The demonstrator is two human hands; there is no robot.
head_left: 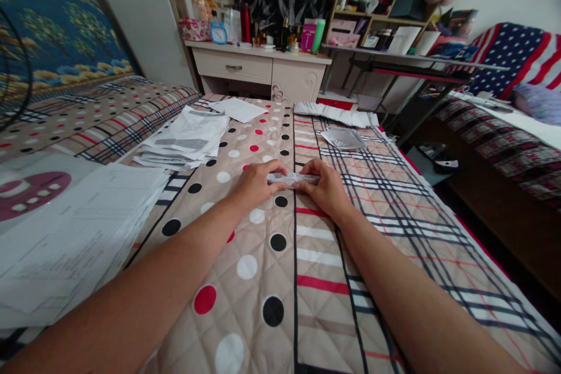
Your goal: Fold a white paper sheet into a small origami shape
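A narrow, greyish-white folded packet (291, 179) spans the gap between my two hands, low over the middle of the patterned bedspread (258, 257). My left hand (262, 180) pinches its left end between thumb and fingers. On the other end, my right hand (323, 184) has a similar pinch. The fingers cover both ends, and the packet's contents cannot be made out. Beyond my right hand lies a flat silver-grey pouch (344, 138). Farther back, a row of overlapping white and silver packets (336, 114) runs along the bed's far edge.
Left of my arms are a stack of printed papers (87, 234) and a pile of loose white sheets (184, 137). A single white sheet (239, 110) lies behind them. A white dresser (232, 67) stands past the bed's end, and a second bed (504, 128) is at right.
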